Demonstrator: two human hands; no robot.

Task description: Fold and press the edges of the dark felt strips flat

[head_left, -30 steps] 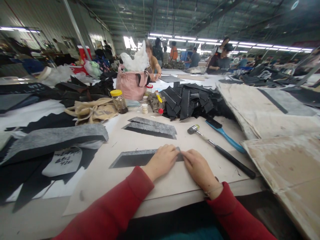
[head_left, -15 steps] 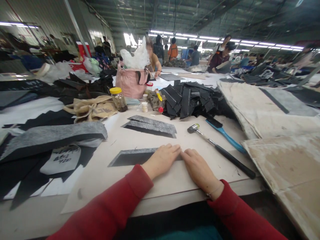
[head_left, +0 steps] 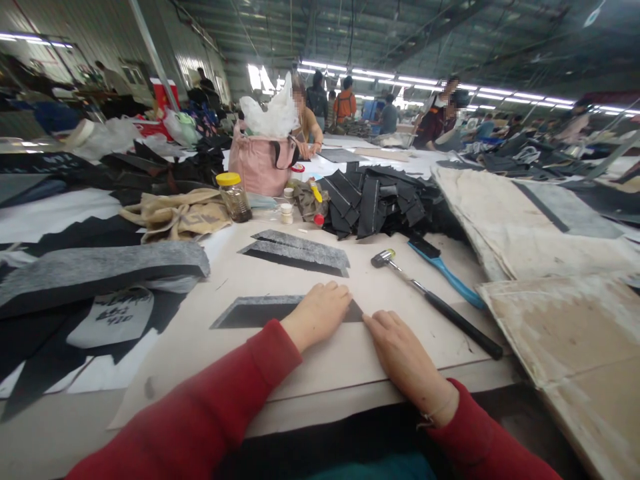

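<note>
A dark strip of fabric (head_left: 270,313) with a grey fuzzy backing folded along its upper edge lies on the pale board (head_left: 310,380). My left hand (head_left: 320,313) is closed on the right part of this strip, its fingers bent and pressing down. At the strip's pointed right end, my right hand (head_left: 400,357) has its fingers together, with the fingertips on the corner; the thumb is hidden. Just behind lie two more grey-backed strips (head_left: 300,253), partly overlapping. To the right rest a hammer (head_left: 435,303) with a black grip and a blue-handled brush (head_left: 447,273).
A heap of black strips (head_left: 375,197) stands behind, beside a pink bag (head_left: 260,163) and a yellow-lidded jar (head_left: 233,198). Black pieces with a written paper label (head_left: 114,317) lie left. Stiff beige sheets (head_left: 570,333) cover the right side. Co-workers (head_left: 307,123) are farther back.
My right hand has slid slightly right and nearer to me, opening a gap between the hands. More of the strip's right end now shows. My left hand has shifted slightly left.
</note>
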